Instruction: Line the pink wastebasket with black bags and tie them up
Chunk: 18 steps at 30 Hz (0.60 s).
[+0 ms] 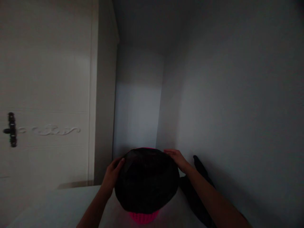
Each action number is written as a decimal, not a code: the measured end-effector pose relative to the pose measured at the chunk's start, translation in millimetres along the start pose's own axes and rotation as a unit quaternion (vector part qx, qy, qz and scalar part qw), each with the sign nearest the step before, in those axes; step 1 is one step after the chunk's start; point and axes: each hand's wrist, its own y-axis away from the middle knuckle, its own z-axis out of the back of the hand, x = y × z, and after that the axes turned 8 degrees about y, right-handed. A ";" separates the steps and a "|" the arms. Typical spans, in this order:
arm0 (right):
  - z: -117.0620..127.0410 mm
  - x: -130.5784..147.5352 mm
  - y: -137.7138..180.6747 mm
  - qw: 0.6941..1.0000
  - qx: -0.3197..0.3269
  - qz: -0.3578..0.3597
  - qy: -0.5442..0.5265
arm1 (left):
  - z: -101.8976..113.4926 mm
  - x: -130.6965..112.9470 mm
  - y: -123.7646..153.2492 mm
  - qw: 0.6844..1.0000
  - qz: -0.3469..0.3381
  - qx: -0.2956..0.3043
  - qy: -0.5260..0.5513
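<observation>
A black plastic bag (148,180) spreads over the mouth of a bright pink bin (144,218). The bin's ribbed lower side shows beneath the bag, and a thin pink strip of its rim shows at the far edge. My left hand (112,174) grips the bag at the left edge, thumb on top and fingers partly hidden down the side. At the far right edge, my right hand (177,158) is closed over the bag and rim, its fingers reaching along the far side. The bag's interior is too dark to make out.
The bin stands on a pale surface (78,202). More black material (197,199) lies to the right, partly behind my right forearm. On the left is a white cabinet door (47,79) with a dark handle (11,129). Grey walls (225,95) rise behind and to the right.
</observation>
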 end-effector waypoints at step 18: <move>-16.7 -25.3 -42.5 0.995 -0.031 -0.028 0.087 | -6.9 38.1 -58.9 0.998 0.046 0.045 0.014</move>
